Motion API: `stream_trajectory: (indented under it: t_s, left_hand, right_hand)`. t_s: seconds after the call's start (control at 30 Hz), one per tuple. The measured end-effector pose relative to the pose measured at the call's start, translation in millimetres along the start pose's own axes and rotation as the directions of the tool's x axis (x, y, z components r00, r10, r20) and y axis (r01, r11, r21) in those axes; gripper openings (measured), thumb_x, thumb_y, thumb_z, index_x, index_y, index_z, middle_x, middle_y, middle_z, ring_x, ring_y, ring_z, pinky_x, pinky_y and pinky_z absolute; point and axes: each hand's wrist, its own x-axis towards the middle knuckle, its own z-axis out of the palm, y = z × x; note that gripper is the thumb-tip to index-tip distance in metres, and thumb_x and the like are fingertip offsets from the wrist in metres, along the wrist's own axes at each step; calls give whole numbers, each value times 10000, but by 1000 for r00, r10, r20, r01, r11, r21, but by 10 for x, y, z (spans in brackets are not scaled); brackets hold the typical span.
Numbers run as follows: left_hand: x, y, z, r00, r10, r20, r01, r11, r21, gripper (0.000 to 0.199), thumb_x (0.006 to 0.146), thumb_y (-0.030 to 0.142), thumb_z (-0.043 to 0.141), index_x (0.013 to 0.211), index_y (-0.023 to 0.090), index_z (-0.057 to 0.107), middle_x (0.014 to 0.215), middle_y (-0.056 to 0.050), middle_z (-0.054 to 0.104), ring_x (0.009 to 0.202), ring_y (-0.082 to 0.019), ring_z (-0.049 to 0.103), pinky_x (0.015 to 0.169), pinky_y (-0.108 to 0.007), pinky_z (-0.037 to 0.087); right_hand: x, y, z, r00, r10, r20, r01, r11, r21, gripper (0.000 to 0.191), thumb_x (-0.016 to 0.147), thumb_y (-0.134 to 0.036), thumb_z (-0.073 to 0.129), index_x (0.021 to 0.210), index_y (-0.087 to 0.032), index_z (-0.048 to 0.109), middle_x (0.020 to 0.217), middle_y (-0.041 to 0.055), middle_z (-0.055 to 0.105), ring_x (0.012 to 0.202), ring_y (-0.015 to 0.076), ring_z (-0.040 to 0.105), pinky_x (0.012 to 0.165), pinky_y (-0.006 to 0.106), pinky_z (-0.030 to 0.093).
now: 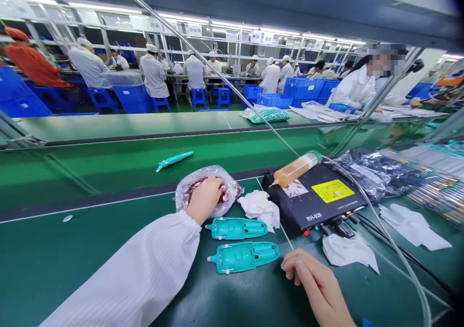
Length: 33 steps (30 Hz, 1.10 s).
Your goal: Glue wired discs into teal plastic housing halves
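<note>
dipping the left hand into a clear plastic bag of dark red parts, grasp hidden and impossible to tell; curling the right hand loosely, hold likewise unclear, just beside the nearer turquoise casing, with the farther turquoise casing by the left hand's wrist.
</note>
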Motion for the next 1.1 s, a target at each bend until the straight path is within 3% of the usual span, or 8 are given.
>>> stream_trajectory:
  t_s: [0.23, 0.37, 0.47, 0.67, 0.73, 0.83, 0.93, 1.1]
  left_hand:
    - [25, 15, -85, 998, -44, -41, 44, 999, -1, 181, 916, 296, 572, 999, 140, 612, 981, -42, 640, 855, -170, 631, 758, -365, 534]
    - [-117, 8, -296, 982, -32, -185, 26, 999, -37, 122, 918, 203, 526, 846, 156, 612, 829, -29, 646, 801, -182, 616, 744, -349, 501]
    - [-312, 61, -482, 949, -15, -314, -6, 998, -64, 157, 925, 167, 452, 951, 173, 607, 893, -54, 658, 855, -214, 605, 777, -362, 469]
    - [-888, 469, -647, 902, 225, -369, -354, 875, -330, 132, 929, 161, 497, 923, 234, 607, 855, 32, 681, 791, -132, 611, 725, -245, 460]
    - [-1054, 589, -603, 906, 288, -310, -401, 815, -417, 132, 915, 125, 519, 889, 233, 589, 818, 50, 677, 742, -114, 598, 696, -228, 448]
    - [-1203, 646, -495, 908, 321, -271, -414, 790, -453, 166, 897, 67, 519, 892, 227, 564, 817, 57, 668, 729, -106, 574, 693, -228, 421]
    - [-1258, 608, -398, 898, 325, -297, -431, 784, -446, 208, 883, 25, 507, 923, 226, 547, 838, 57, 668, 746, -107, 559, 719, -236, 400]
    - [-1302, 567, -318, 897, 320, -306, -433, 778, -454, 219, 860, 9, 524, 917, 220, 540, 835, 53, 664, 758, -111, 555, 759, -244, 395]
  right_hand:
    - [-1, 44, 8, 1000, -13, 27, 13, 1000, -28, 336, 983, -259, 347, 748, -187, 576, 693, 19, 569, 607, 127, 543, 553, 214, 433]
    - [-4, 38, -1, 999, -36, 22, 37, 999, -40, 327, 981, -227, 340, 753, -188, 571, 691, 17, 570, 608, 127, 551, 549, 215, 438]
    - [13, -27, -29, 995, -99, 15, 100, 992, -76, 289, 967, -184, 355, 764, -193, 560, 690, 16, 577, 601, 126, 559, 543, 209, 454]
    - [110, -378, 12, 966, -259, -4, 251, 940, -230, 243, 892, -196, 523, 1131, -230, 559, 1095, 76, 637, 1020, 206, 607, 868, 276, 504]
    - [154, -506, 76, 984, -170, 51, 175, 977, -124, 273, 891, -228, 533, 1164, -240, 543, 1154, 78, 621, 1079, 213, 587, 915, 301, 489]
    - [223, -610, 174, 970, 100, 223, -139, 977, 165, 169, 904, -317, 525, 1034, -225, 583, 975, 58, 663, 904, 180, 639, 810, 278, 519]
    - [272, -596, 227, 888, 293, 354, -422, 824, 378, 313, 875, -493, 552, 956, -192, 586, 821, 45, 655, 770, 158, 641, 713, 263, 508]
    - [282, -507, 273, 789, 355, 502, -599, 626, 499, 464, 831, -607, 549, 959, -162, 577, 772, 54, 678, 658, 142, 657, 625, 250, 490]
